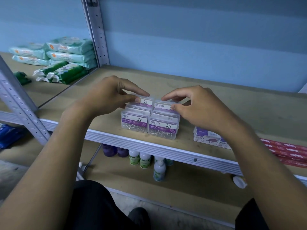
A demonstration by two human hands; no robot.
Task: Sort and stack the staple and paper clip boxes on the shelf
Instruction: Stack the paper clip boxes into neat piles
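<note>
Clear plastic paper clip boxes with purple and white KREATI labels stand in two side-by-side stacks [149, 123] near the front of the shelf board [216, 103]. My left hand [109, 95] pinches the top box of the left stack [146, 102] between thumb and fingers. My right hand [194, 107] pinches the top box of the right stack [163, 106] the same way. White and purple staple boxes [208, 137] sit at the shelf's front edge to the right, partly hidden by my right forearm.
Red staple boxes [289, 152] lie flat at the far right front. Packs of wipes [66, 52] fill the neighbouring shelf on the left, past a grey perforated upright [98, 30]. Bottles [142, 159] stand on the lower shelf.
</note>
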